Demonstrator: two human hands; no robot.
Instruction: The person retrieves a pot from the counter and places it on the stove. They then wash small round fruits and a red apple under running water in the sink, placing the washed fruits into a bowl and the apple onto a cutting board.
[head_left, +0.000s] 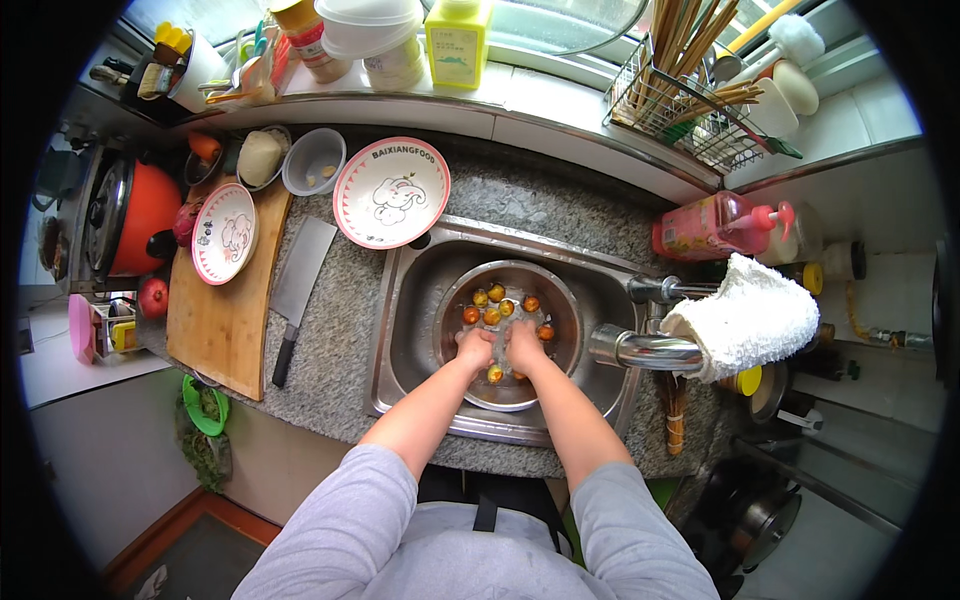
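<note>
A round stainless steel basin (450, 289) stands in the metal sink (416, 345) and holds water. Several small mottled red and yellow-green fruits (491, 316), which look like fresh jujubes, float or lie in it. Both of my hands dip into the basin, side by side. My left hand (476, 349) is at the centre-left, its fingers partly hidden in the water. Just to its right is my right hand (523, 346), with one fruit close beside it. Whether either hand has hold of a fruit cannot be made out.
The chrome faucet (652, 351), draped with a white towel (750, 319), reaches over the sink's right side. On the left lie a cleaver (304, 270) and a wooden cutting board (217, 330) bearing a small bowl (225, 234). A larger bowl (391, 193) overlaps the sink's back-left corner.
</note>
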